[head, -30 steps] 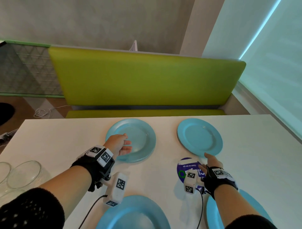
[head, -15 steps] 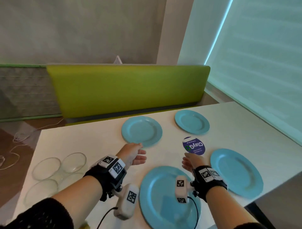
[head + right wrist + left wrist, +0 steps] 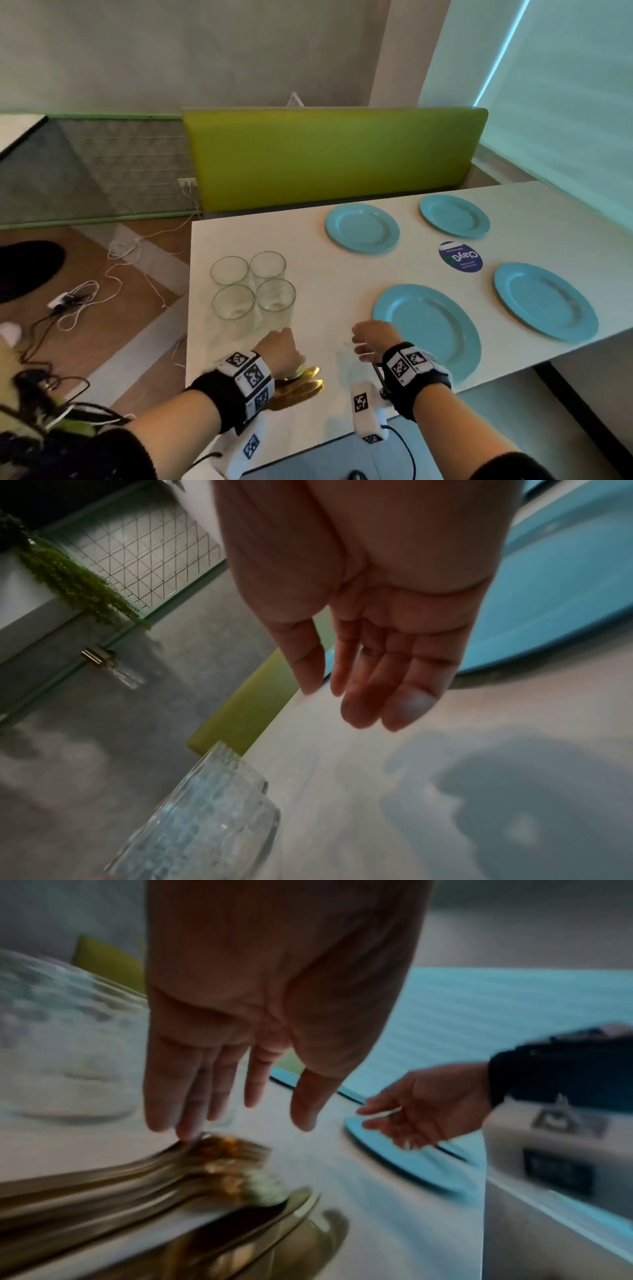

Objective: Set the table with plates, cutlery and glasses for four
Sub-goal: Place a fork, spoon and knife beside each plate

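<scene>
Several blue plates lie on the white table [image 3: 329, 274]: two far ones [image 3: 362, 228] [image 3: 454, 216] and two near ones [image 3: 428, 325] [image 3: 544, 301]. Several empty glasses [image 3: 251, 284] stand clustered at the table's left side. A pile of gold cutlery [image 3: 301, 383] lies at the near left edge. My left hand [image 3: 281, 349] hovers over it, fingers straight; in the left wrist view a fingertip [image 3: 186, 1134] touches the blurred forks [image 3: 171, 1177]. My right hand [image 3: 363, 342] hangs open and empty above bare table, just left of the nearest plate [image 3: 548, 601].
A round purple sticker [image 3: 460, 257] sits between the plates. A green bench back [image 3: 329, 154] runs along the table's far side. Cables [image 3: 85, 298] lie on the wooden floor to the left. One glass [image 3: 205, 818] stands close to my right hand.
Both hands have drawn back from the far plates to the table's near left. My left hand has come down onto the cutlery. The head view has swung left, showing the glasses.
</scene>
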`<state>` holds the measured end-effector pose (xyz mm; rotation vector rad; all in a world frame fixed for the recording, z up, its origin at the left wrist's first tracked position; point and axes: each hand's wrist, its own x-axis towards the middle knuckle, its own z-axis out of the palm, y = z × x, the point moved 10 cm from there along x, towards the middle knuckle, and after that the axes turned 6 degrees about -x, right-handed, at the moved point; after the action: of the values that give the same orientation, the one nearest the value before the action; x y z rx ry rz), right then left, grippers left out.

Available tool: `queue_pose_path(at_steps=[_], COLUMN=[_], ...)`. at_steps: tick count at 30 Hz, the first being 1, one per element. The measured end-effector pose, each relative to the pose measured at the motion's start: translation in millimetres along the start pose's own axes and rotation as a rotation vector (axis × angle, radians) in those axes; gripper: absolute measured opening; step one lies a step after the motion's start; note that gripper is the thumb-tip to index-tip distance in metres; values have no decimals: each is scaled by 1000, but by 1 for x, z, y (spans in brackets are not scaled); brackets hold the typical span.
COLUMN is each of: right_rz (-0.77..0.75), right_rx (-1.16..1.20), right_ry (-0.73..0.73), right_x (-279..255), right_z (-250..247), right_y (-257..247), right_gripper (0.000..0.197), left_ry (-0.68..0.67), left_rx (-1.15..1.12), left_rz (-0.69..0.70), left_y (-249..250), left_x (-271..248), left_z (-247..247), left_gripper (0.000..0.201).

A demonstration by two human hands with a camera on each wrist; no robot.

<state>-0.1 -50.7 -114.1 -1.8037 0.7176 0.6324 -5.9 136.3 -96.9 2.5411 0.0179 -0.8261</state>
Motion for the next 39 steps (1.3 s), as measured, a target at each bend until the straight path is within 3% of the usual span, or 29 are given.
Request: queue_pose_path(at_steps=[2, 4, 9, 20, 27, 39], right_rz=[0, 14, 38, 38, 27, 17], right_rx=[-9, -10, -31, -17, -13, -15], right_ry=[-2, -2, 7, 31, 51, 62], right_x=[-2, -3, -1, -5, -8, -11], right_z=[9, 15, 19, 18, 11, 7], right_y=[1, 5, 13, 15, 20, 24], right_gripper=[22, 21, 17, 6, 7, 7], left_ry=[40, 78, 89, 26, 23, 87], left_rx=[93, 144, 225, 317, 366, 234], left_rz=[-72, -102, -51, 67, 52, 78], left_y=[-34, -58, -80, -71, -73, -65], left_x=[-5, -8, 1, 16, 21, 22], left_z=[6, 9, 9, 6, 10, 3], left_gripper=[50, 53, 70, 47, 38, 32])
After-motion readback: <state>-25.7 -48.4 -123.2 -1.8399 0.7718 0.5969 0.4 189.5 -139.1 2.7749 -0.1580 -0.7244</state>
